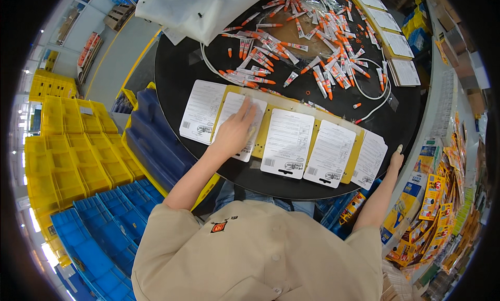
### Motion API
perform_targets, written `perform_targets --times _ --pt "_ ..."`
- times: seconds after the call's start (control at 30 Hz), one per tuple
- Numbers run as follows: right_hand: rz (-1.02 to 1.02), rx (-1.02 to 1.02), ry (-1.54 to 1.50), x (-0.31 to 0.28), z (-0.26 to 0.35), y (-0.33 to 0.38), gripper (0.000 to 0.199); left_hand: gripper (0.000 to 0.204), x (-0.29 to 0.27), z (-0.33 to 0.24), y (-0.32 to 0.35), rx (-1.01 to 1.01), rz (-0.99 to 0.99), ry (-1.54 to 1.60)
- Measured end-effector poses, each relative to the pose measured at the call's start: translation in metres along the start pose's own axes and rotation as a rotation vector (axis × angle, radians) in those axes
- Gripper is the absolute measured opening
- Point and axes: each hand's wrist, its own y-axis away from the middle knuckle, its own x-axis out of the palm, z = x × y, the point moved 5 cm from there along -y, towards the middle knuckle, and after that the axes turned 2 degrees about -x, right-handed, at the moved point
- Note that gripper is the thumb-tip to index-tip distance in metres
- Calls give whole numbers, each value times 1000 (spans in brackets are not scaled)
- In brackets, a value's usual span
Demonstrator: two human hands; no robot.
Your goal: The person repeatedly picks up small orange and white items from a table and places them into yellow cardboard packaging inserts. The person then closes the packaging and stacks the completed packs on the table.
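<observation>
My left hand (237, 126) lies flat with its fingers stretched out on a white printed card (225, 113), second from the left in a row. Along the near side of a round black table (250, 180), a yellow plate (267, 129) lies under this row of blister cards. Other white cards are a leftmost card (200, 111), a middle card (287, 142), another card (329, 152) and a rightmost stack (371, 158). At the table's right rim, my right hand (397, 160) is closed on the edge, thumb on top; its other fingers are mostly hidden.
Many small white tubes with orange caps (338, 74) are strewn over the table's far half. A white cable (208, 64) loops round them. Card stacks (403, 72) line the far right. Yellow crates (73, 165) and blue crates (99, 233) stand left; packaged goods (432, 197) lie right.
</observation>
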Motion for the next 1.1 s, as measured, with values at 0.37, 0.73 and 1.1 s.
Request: perform_targets --times 0.37,0.73,1.1 --pt "-222 -139 -97 12 -63 107 71 68 2 -19 -13 216 264 -76" --pt "1115 -168 -634 5 -39 426 47 25 -84 18 -54 220 -198 318" --pt "-191 -29 -251 -7 -16 185 55 7 18 -27 68 -115 193 623"
